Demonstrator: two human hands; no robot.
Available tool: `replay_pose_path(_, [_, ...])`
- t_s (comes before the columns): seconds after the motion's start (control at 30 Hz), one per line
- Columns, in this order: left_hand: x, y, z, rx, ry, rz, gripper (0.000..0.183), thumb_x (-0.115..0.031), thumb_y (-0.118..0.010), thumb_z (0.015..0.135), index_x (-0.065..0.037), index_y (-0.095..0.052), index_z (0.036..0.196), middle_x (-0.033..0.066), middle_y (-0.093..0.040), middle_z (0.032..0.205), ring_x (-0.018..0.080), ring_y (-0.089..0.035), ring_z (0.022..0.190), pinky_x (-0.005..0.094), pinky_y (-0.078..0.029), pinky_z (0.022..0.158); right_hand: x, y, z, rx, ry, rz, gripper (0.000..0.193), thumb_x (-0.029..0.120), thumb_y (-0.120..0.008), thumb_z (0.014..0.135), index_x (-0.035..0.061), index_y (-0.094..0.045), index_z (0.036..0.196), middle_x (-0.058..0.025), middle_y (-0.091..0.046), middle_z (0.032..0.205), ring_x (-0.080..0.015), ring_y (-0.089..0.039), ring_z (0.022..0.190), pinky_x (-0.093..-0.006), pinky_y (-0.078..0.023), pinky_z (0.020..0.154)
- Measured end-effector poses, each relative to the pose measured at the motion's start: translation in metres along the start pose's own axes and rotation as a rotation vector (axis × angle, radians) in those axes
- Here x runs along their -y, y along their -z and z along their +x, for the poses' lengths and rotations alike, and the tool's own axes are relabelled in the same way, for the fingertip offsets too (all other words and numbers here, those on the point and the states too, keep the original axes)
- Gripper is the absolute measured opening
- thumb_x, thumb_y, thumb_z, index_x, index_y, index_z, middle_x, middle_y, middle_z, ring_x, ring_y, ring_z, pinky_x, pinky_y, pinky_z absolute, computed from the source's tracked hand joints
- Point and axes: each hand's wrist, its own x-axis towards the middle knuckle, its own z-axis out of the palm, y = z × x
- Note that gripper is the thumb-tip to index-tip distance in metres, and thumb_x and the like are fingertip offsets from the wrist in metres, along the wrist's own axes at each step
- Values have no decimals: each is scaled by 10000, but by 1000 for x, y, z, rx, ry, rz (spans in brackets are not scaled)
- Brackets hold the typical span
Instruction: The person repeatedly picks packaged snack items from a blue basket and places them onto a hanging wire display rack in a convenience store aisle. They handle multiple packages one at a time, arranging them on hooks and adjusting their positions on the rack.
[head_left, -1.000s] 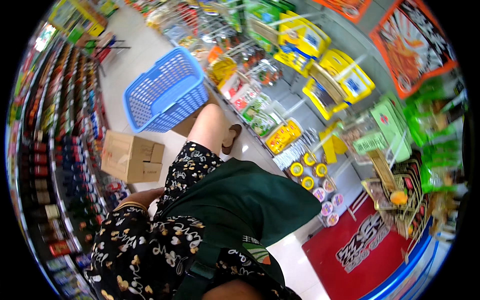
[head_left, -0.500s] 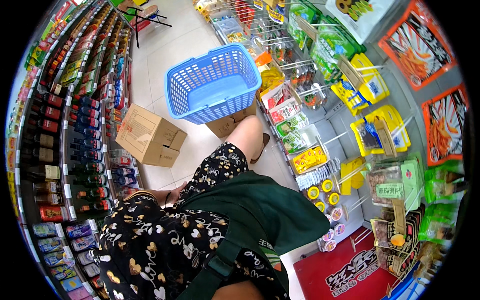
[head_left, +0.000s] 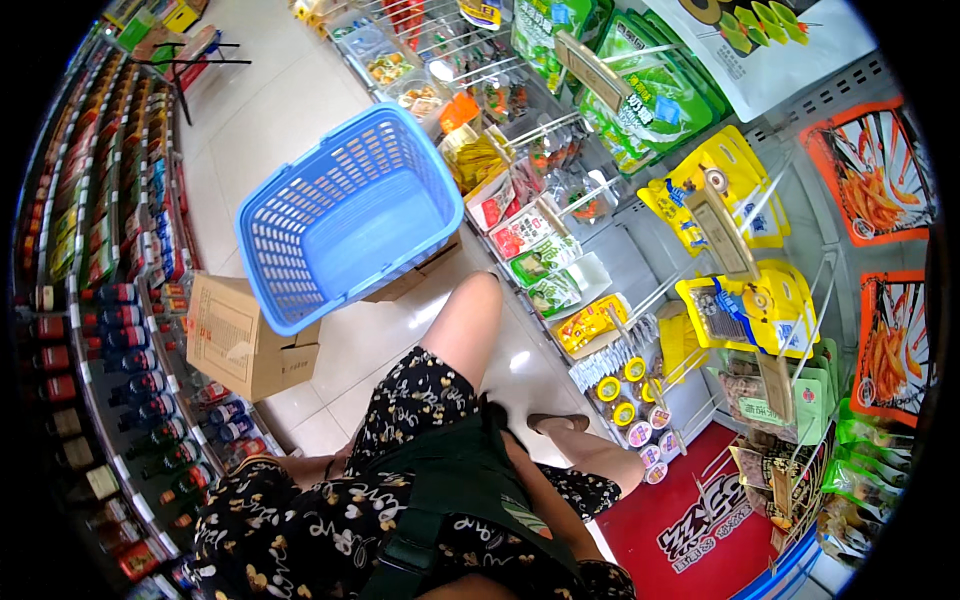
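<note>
My left forearm (head_left: 308, 468) reaches in beside my patterned shorts (head_left: 405, 400), a dark band at its wrist. The left hand is mostly hidden against the shorts, so its fingers do not show. My right forearm (head_left: 545, 495) lies over my lap, along the edge of a dark green apron (head_left: 440, 490). Folds of that apron hide the right hand's fingers. Ahead of my knees, a blue plastic basket (head_left: 350, 215) sits with nothing in it, apart from both hands. Part of a cardboard box (head_left: 395, 287) shows under it.
Another cardboard box (head_left: 235, 340) stands left of the basket. Shelves of bottles (head_left: 130, 360) line the left. On the right, packaged snacks (head_left: 740, 310) hang on metal hooks above trays of small packets (head_left: 540, 250). A folding chair (head_left: 190, 60) stands far off on the tiled floor (head_left: 240, 110).
The apron flap that spread to the right is now drawn in over my lap. My right forearm and lower right leg have come into view. The basket appears farther left as the view shifts.
</note>
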Motion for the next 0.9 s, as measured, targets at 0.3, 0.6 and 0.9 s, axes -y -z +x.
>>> replay_pose_path(0.3, [-37,13,8,-33,60,-83,319,-222,-635,739,-55,-591,1007,176,-609,1039,311,-620,889,436,-509,728,-8,64,-4,-11,-200,-37,164,127,-525,791,5,-619,845,-185,-627,800,-333,-613,713,-396,-474,616])
replay_pose_path(0.6, [-73,1,31,-39,-65,-117,343,-216,-652,727,-57,-584,1023,178,-605,1052,310,-622,887,438,-512,725,-8,87,22,-126,-165,-27,174,144,-534,786,2,-620,839,-189,-628,800,-338,-614,713,-398,-475,621])
replay_pose_path(0.9, [-40,-1,115,82,-200,-20,369,-210,-669,715,-59,-577,1039,180,-601,1066,309,-623,885,441,-515,723,29,48,38,-277,-38,-2,186,160,-543,781,-1,-620,832,-193,-629,799,-343,-614,714,-401,-476,625])
